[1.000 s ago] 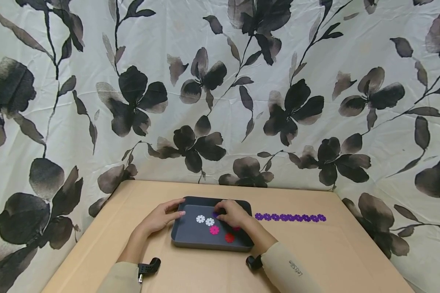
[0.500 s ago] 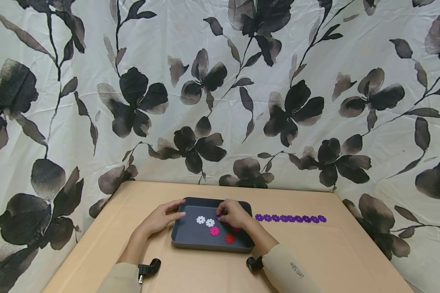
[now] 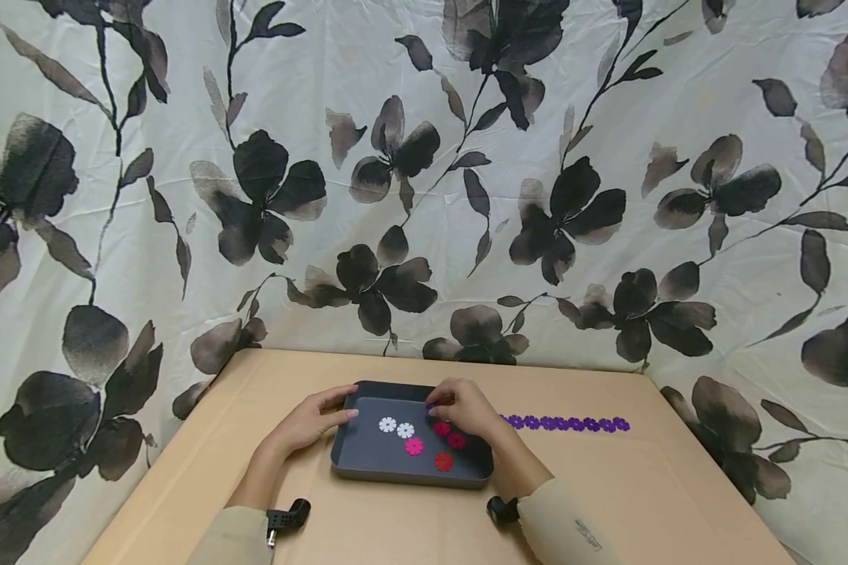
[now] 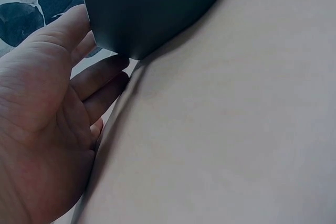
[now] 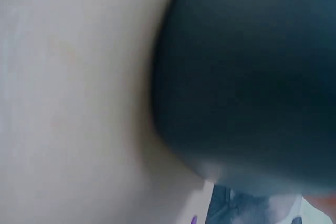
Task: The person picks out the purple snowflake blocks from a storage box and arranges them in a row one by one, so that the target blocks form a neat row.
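Note:
At the left end of a dark grey tray, my left hand grips the rim, its thumb over the edge. The left wrist view shows its fingers against the tray's outer wall. Over the tray's far right part, my right hand pinches a purple flower-shaped piece between thumb and fingertips. Lying in the tray are two white flower pieces, a pink one, two crimson ones and a red one. The right wrist view is mostly filled by the tray's side.
A row of several purple flower pieces runs along the table right of the tray, its left end partly hidden by my right hand. Behind the table hangs a floral cloth.
My right hand has lifted and shifted right with the purple flower piece, uncovering the crimson pieces and covering the left end of the row. My left hand stays on the tray.

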The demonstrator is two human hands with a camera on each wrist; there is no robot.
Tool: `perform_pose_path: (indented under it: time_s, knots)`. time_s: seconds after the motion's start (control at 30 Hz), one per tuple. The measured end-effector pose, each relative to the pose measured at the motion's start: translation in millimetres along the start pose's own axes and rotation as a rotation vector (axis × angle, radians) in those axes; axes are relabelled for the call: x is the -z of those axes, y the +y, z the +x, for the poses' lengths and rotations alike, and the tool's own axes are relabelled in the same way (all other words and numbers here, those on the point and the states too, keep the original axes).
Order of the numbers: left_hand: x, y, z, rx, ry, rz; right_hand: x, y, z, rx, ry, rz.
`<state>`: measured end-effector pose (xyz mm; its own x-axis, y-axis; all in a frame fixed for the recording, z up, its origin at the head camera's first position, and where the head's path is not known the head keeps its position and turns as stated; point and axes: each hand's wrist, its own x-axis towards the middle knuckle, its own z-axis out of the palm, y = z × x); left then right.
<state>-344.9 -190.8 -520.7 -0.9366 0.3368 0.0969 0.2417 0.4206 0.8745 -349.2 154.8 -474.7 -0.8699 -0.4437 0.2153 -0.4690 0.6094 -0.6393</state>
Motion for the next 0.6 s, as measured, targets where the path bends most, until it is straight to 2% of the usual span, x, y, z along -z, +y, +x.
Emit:
perform_pose_path:
  time_s: [0.37, 0.43, 0.6]
  knots:
    - [-0.5, 1.2, 0.1, 0.005, -0.001, -0.009, 33, 14, -22.1, -0.006, 0.12, 0.133]
    - [-0.5, 1.8, -0.3, 0.005, -0.001, -0.006, 38, 16, -26.8, 0.009, 0.13, 0.139]
    - [-0.2, 1.0, -0.9, 0.004, 0.002, 0.005, 49, 23, -37.4, -0.028, 0.133, 0.158]
